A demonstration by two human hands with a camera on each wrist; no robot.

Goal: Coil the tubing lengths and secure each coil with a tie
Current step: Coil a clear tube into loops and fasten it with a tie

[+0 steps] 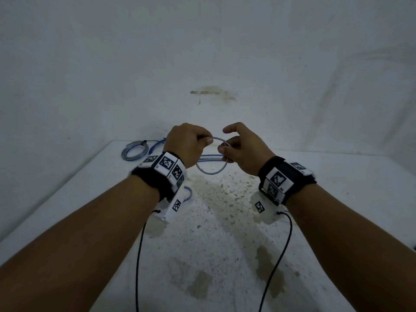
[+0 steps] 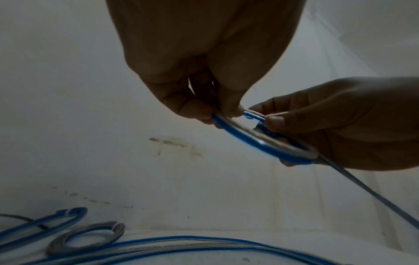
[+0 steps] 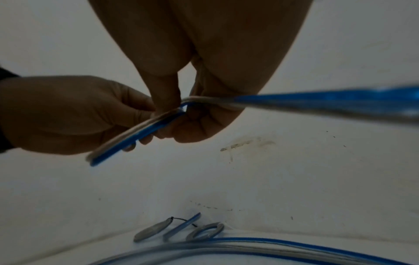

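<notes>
You hold both hands raised above the white surface [image 1: 337, 199], close together, near the back wall. Your left hand [image 1: 186, 143] pinches the small loop of tubing [image 1: 210, 171] between thumb and fingers at its upper left side. Your right hand [image 1: 243, 149] holds the same loop at its right side, the fingers curled around the tube; the index finger is lifted and touches nothing. The two hands do not touch each other, but only a short arc of tube is between them.

The loop is clear with a blue stripe. In the left wrist view it looks like more than one turn lying together [image 2: 260, 139], and one free length [image 2: 367, 191] runs away from it down to the right. In the right wrist view this free length [image 3: 328, 100] passes very near the camera and is blurred.

On the surface behind your hands, a long piece of the same tubing [image 1: 209, 157] lies stretched. At the far left corner a finished coil [image 1: 135, 149] lies flat, with a dark tie [image 1: 144, 143] on it. The right wrist view shows three small coils [image 3: 179, 230] in a row near the wall; if all of them are tied, I cannot tell. Another blue curve of tube [image 1: 188, 194] shows just beside your left wristband [image 1: 162, 174].

The surface has brown stains in the middle [image 1: 216, 199].
</notes>
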